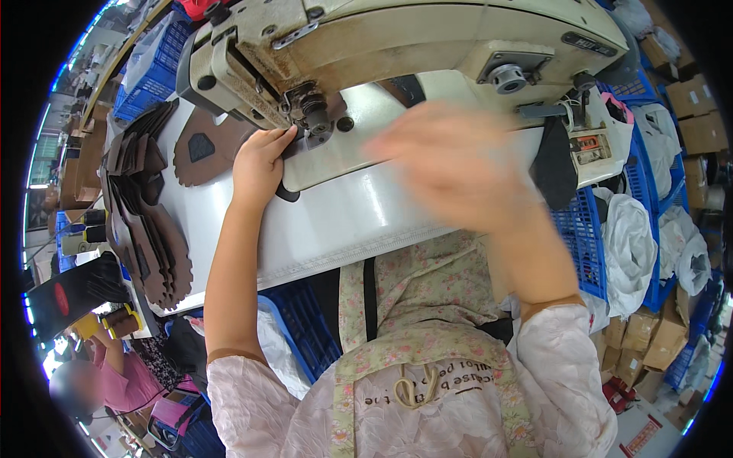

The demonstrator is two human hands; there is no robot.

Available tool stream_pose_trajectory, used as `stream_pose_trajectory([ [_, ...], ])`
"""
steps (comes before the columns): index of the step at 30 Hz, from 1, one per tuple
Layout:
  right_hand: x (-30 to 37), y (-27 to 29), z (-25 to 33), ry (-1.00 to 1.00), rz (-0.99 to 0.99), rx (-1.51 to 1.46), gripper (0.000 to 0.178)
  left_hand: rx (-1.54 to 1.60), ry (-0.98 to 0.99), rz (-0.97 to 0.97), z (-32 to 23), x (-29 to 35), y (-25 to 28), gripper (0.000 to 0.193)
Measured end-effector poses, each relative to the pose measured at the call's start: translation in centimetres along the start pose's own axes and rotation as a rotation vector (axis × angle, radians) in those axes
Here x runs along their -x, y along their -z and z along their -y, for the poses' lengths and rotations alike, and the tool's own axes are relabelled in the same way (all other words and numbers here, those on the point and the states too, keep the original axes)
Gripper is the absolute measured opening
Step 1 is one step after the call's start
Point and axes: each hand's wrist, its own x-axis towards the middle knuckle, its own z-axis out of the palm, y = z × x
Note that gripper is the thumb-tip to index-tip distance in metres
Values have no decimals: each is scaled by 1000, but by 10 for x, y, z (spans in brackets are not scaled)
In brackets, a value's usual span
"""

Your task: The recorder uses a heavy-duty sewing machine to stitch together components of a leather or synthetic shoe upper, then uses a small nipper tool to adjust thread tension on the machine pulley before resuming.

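Observation:
My left hand [262,162] is at the needle end of a cream sewing machine [397,42], fingers closed on the edge of a brown leather-like piece [221,164]. That piece has a scalloped edge and a dark patch, and it runs in beside the presser foot [316,120]. The thumb side of the hand is close to the foot; part of the piece is hidden by the fingers. My right hand [458,164] is raised over the machine's light metal plate [343,156]. Motion smears its fingers, so whether they hold anything does not show.
Stacked brown scalloped pieces [153,244] lie on the white table's left side. Thread spools [121,322] stand past them, near a person in pink [141,380]. Blue crates [580,237], white bags [630,244] and cartons [695,91] crowd the right.

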Motion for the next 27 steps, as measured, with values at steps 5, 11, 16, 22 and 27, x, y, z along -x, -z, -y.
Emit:
stream_pose_trajectory([
  [5,8,205,-108,-556,-711,671,41,11,-39,-52,-2,-5,5,51],
  [11,57,267,-234,-959,-398,522,48,63,1,-42,-1,-5,-1,51],
  [16,103,205,-200,-620,-702,460,41,108,107,51,-1,1,8,47],
  [22,136,189,-217,-800,-811,338,47,122,67,50,-1,-6,3,50],
  [27,64,227,-189,-884,-666,588,45,109,80,53,-2,-4,4,49],
])
